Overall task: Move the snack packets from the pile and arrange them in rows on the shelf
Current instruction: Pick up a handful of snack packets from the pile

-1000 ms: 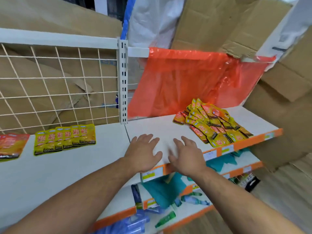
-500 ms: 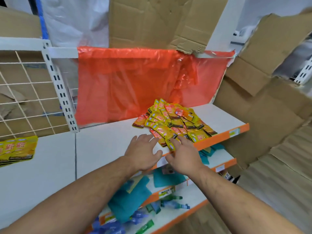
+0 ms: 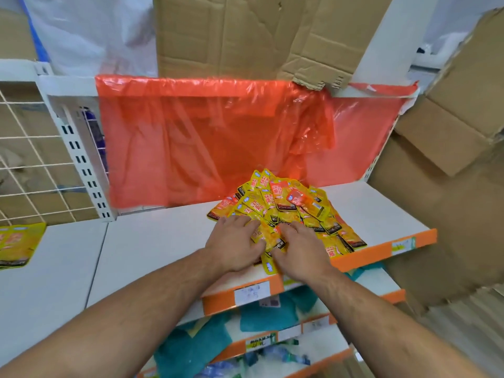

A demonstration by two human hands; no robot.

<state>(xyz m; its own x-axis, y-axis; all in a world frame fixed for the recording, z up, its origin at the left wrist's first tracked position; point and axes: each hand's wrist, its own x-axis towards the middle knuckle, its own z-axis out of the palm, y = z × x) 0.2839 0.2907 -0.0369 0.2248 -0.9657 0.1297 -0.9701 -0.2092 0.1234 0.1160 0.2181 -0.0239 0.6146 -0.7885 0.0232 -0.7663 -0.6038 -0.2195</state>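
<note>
The pile of yellow and orange snack packets (image 3: 286,211) lies on the white shelf (image 3: 152,241), right of its middle and close to the orange front edge. The left hand (image 3: 234,248) and right hand (image 3: 301,253) are at its near side, fingers curled over the closest packets and grasping them. An orange plastic sheet (image 3: 191,137) hangs behind. At the far left of the shelf lie more yellow packets (image 3: 16,244), well apart.
</note>
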